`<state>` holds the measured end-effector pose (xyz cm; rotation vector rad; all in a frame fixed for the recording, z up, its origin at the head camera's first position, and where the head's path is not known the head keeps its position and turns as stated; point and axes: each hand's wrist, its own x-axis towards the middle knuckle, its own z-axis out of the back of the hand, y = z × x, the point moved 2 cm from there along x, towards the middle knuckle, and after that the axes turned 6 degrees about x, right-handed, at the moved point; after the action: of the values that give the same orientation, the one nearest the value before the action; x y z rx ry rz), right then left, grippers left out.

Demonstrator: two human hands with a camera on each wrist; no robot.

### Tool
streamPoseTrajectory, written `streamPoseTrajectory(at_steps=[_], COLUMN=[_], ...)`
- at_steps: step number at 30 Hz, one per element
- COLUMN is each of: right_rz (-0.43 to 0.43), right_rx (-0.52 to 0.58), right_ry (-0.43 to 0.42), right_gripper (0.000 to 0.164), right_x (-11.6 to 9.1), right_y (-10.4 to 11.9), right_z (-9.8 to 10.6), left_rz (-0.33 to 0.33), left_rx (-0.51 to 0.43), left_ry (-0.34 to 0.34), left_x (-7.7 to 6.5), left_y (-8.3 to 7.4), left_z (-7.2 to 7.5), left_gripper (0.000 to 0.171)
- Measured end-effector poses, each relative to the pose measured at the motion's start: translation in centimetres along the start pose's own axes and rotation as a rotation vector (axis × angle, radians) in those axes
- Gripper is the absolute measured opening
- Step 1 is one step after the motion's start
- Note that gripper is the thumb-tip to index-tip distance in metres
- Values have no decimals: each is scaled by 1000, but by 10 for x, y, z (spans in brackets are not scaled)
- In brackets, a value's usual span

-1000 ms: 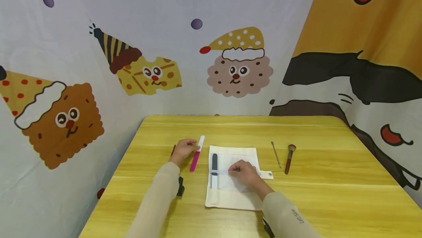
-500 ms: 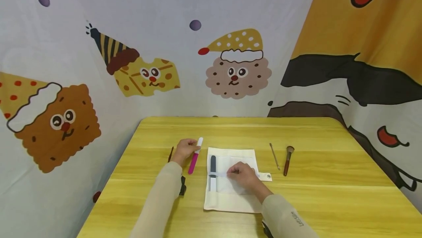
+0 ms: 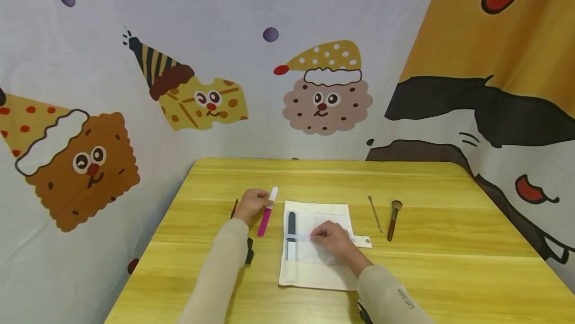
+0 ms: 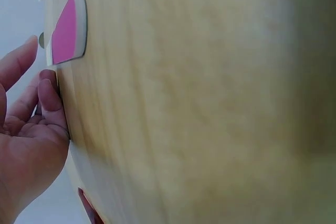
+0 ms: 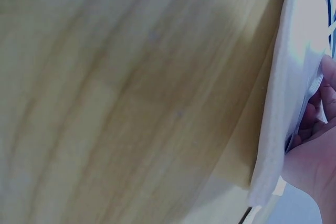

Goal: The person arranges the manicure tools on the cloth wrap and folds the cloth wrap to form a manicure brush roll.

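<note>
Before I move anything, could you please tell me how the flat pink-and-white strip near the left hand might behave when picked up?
The flat pink-and-white strip is probably stiff, since it looks straight from end to end. It is likely light, being slim. Rolling seems unlikely, given its flat face.

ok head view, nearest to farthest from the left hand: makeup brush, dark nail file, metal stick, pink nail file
1. Pink nail file, at the left hand
2. Dark nail file, on the cream pouch's left side
3. Metal stick, right of the pouch
4. Makeup brush, right of the stick
</note>
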<state>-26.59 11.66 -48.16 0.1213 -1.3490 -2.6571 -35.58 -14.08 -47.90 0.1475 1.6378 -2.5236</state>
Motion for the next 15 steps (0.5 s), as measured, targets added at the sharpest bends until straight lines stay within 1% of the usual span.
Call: streamPoseTrajectory(at_steps=[3,8,15], right_rz=[5,3,-15], right_rx=[0,-6,-8], right_ry=[-1,-2,1], right_gripper=[5,6,5], right_x=[0,-1,-1], right_y=[-1,0,3], right_z=[0,0,0], left_rz=[3,0,13], left_rx=[19,40,35], left_ry=[11,34,32], left_x=[-1,-5,-7], left_y=[0,-5,-9], left_z=[1,3,5], left_gripper=[39,41,38])
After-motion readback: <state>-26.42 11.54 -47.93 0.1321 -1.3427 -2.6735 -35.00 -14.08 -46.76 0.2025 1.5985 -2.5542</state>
